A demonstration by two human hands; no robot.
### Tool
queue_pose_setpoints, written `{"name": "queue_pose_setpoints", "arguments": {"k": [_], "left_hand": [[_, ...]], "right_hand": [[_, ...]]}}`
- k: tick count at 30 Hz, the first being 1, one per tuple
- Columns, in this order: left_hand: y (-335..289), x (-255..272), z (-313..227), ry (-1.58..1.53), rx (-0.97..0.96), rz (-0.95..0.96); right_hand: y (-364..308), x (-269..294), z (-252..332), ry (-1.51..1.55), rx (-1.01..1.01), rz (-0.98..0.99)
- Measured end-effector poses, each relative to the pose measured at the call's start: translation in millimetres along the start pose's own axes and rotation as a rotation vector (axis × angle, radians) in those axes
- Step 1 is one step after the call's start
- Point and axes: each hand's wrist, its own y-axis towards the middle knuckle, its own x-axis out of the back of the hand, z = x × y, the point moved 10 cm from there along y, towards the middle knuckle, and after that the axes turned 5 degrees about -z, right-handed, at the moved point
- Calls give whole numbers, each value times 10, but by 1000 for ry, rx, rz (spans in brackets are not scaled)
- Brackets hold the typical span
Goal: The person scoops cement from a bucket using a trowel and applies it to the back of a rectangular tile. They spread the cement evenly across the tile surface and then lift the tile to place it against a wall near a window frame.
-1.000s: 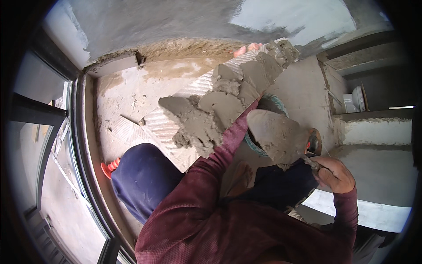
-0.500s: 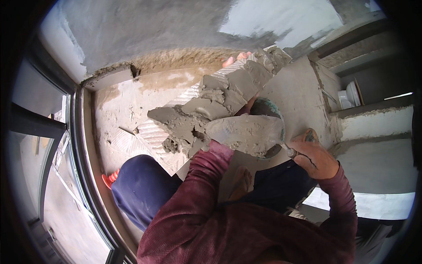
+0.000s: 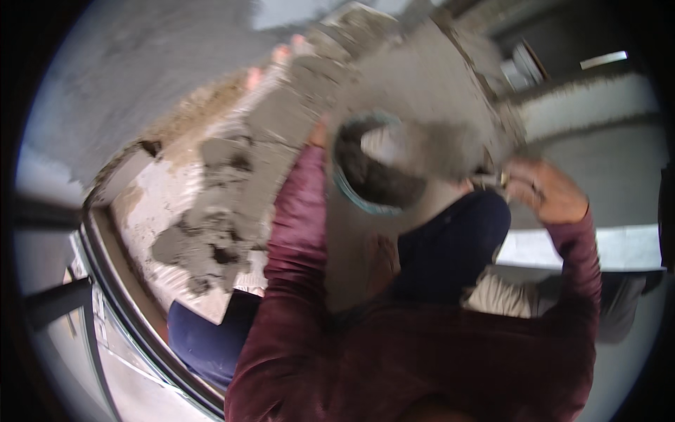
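A long ridged tile (image 3: 216, 307) lies slantwise across my left side, mostly covered by lumpy grey mortar (image 3: 275, 118). My left hand (image 3: 320, 132) grips it from underneath; fingertips curl over its far edge and the palm is hidden. On the right, my right hand (image 3: 550, 188) is closed round the handle of a trowel (image 3: 439, 151), whose blade is smeared by motion and carries some grey mortar. That blade passes above the right part of a round bucket (image 3: 354, 195) with a greenish rim. Dark wet mortar (image 3: 373, 174) sits inside the bucket.
A grey plastered wall (image 3: 140, 84) rises at the far left, with a rough strip at its foot. Dark-framed glazing (image 3: 60, 292) borders the left side. My bent knee (image 3: 471, 221) is close to the bucket. A white round object (image 3: 522, 69) stands at the far right.
The trowel has left the mortar on the tile and swung right, over the bucket. My view has turned, and the tile with my left hand now appears further left and steeper.
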Motion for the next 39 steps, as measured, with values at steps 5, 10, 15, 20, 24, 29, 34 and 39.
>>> {"name": "queue_pose_setpoints", "arguments": {"k": [5,10,15,20,24,29,34,39], "left_hand": [[-236,-423,69,-1823,557,205],[-360,-472,14,-2364,957,287],[-382,-451,81,-2313,1080,25],[-371,-454,97,-2336,1080,42],[-393,-612,-16,-2396,1003,164],[-472,-551,125,-2201,1125,49],[-428,-528,-1,-2363,1055,180],[-518,-611,164,-2136,1204,-37]], "right_hand": [[341,-307,-538,-628,201,-278],[946,-965,-611,-574,299,-81],[1295,-1415,-553,-603,293,124],[1479,-1709,-583,-479,229,231],[1745,-2124,-891,-246,300,205],[1757,-2100,-848,-34,-69,685],[1583,-2002,-1036,70,70,712],[1506,-1906,-1143,108,97,557]]}}
